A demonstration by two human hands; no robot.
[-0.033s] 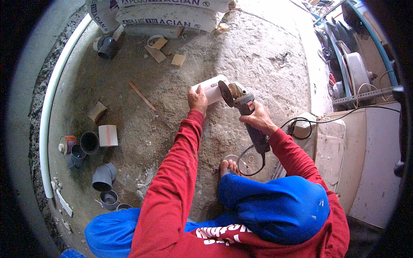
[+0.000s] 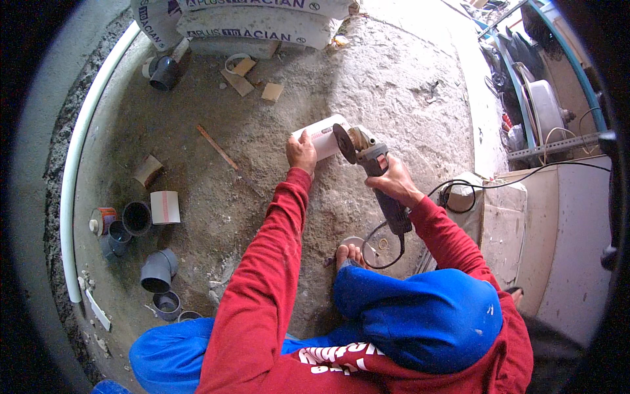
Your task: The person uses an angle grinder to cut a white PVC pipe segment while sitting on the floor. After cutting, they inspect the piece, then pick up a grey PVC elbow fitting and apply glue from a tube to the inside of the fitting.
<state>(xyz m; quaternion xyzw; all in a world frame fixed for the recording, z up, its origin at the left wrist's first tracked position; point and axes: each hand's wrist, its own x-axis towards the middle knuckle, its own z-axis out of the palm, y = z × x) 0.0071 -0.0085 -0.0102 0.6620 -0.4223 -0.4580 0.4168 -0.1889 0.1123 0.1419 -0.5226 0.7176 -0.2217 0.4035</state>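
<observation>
My left hand (image 2: pixel 302 153) grips the near end of a short white plastic pipe (image 2: pixel 321 136) lying on the rough floor. An angle grinder (image 2: pixel 392 209) is held in my right hand (image 2: pixel 398 182), its body slanting back toward me. The grinder's dark disc (image 2: pixel 344 144) stands on edge right at the pipe's right end; whether it touches cannot be made out. From the grinder's tail a black cord (image 2: pixel 401 253) loops near my bare foot (image 2: pixel 348 255) and runs off right.
Grey pipe fittings (image 2: pixel 157 270), a white pipe offcut (image 2: pixel 165 207) and a can (image 2: pixel 102 221) stand at left. A long white pipe (image 2: pixel 73 164) lies along the left wall. Stacked bags (image 2: pixel 256 29) are at the back, a rack (image 2: pixel 564 72) at right.
At the lower right, a foot beyond my right arm shows more, and a dark shape has spread there. My hands, the grinder and the pipe have not visibly moved.
</observation>
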